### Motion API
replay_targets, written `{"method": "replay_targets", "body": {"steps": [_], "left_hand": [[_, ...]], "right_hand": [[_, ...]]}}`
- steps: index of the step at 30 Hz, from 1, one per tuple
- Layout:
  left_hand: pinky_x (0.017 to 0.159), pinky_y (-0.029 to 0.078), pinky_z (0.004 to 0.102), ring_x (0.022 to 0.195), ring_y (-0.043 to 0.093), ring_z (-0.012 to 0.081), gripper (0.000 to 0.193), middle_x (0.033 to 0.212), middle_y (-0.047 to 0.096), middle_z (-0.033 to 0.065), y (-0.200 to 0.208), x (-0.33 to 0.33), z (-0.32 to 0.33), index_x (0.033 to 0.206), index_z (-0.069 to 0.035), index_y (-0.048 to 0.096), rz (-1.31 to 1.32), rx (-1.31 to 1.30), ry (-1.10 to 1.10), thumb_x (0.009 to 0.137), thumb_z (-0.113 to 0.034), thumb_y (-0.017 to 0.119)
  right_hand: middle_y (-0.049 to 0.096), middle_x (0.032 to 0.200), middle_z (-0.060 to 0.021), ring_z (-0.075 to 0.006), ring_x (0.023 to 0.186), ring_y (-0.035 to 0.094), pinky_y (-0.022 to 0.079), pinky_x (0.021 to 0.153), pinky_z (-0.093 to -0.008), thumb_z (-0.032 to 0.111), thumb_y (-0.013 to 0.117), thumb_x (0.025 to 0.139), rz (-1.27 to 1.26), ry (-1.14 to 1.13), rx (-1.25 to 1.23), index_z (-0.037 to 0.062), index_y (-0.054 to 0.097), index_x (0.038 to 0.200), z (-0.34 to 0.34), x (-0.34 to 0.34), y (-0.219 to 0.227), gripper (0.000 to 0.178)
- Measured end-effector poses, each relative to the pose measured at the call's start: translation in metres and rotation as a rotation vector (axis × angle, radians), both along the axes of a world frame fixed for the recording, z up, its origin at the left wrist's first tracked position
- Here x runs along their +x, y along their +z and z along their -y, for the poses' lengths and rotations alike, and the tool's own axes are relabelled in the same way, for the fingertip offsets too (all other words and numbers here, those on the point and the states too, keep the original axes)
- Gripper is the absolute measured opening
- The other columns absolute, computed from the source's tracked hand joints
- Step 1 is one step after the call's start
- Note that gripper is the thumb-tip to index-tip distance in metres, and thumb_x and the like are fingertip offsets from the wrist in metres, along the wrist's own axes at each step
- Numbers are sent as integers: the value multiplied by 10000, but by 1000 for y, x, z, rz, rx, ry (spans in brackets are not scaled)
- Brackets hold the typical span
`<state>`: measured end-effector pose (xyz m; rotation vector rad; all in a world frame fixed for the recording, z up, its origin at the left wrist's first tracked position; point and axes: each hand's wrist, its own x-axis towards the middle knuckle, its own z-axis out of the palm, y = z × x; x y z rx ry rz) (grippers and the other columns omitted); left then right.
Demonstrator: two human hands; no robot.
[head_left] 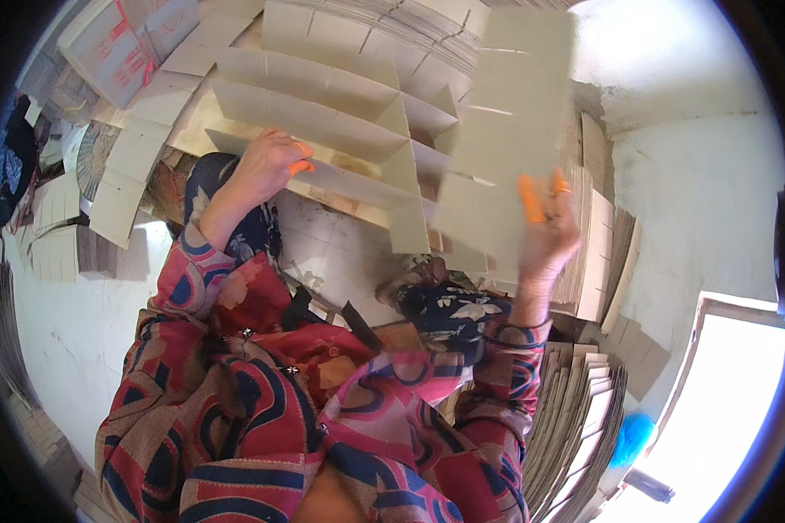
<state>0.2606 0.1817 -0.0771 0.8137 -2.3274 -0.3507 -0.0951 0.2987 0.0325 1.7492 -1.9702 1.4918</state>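
A partly assembled cardboard divider grid [314, 113] stands before me, long strips crossed by shorter ones. My left hand [275, 161] wears orange finger covers and pinches the top edge of the nearest long strip [358, 185]. At the right, my right hand [551, 231], also with orange finger covers, grips a wide slotted cardboard strip [523, 96] by its lower right edge. That strip is held up beside the grid's right end, its short slits showing on the left side. My right thumb is hard to make out.
Stacks of slotted cardboard [576, 418] stand at lower right, and more sheets [384, 35] lie behind the grid. A white carton with red tape [126, 44] sits at far left. A blue bag [632, 438] lies near the bright doorway [741, 392].
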Motion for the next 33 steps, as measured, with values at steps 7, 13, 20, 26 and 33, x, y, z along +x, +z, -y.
{"method": "replay_targets", "body": {"steps": [7,13,20,26,33], "left_hand": [[688,424,371,700,551,271,98,674,583,84,-5,-2,0,808,-58,660,-76,12,-61,728,-112,678],[659,421,369,680,534,279,96,638,546,84,-9,-3,3,817,-48,657,-89,3,-61,729,-83,672],[692,416,370,692,535,295,28,635,529,100,-7,-6,1,734,-73,639,-79,3,7,734,-84,613],[691,416,361,693,537,273,25,638,547,85,-7,-8,2,730,-78,640,-81,33,21,724,-94,658],[689,435,364,690,545,277,85,655,542,90,-13,-5,6,801,-66,673,-49,46,-6,733,-111,698]], "right_hand": [[627,1169,-166,-20,582,344,390,480,-233,64,741,795,-68,151,304,-45,635,1010,24,96,6,263],[456,583,-115,-79,514,304,337,448,-239,57,715,816,-105,236,324,-25,624,1111,44,119,-5,320],[501,641,-246,-357,514,495,430,474,-363,71,638,868,-201,360,395,-73,536,1196,55,127,1,373],[459,586,-199,-223,495,414,398,463,-323,48,671,837,-209,357,339,-51,549,1224,58,131,-8,418],[477,580,-218,-292,453,398,409,460,-323,12,651,830,-182,517,229,-62,596,1088,74,130,-33,274]]}}
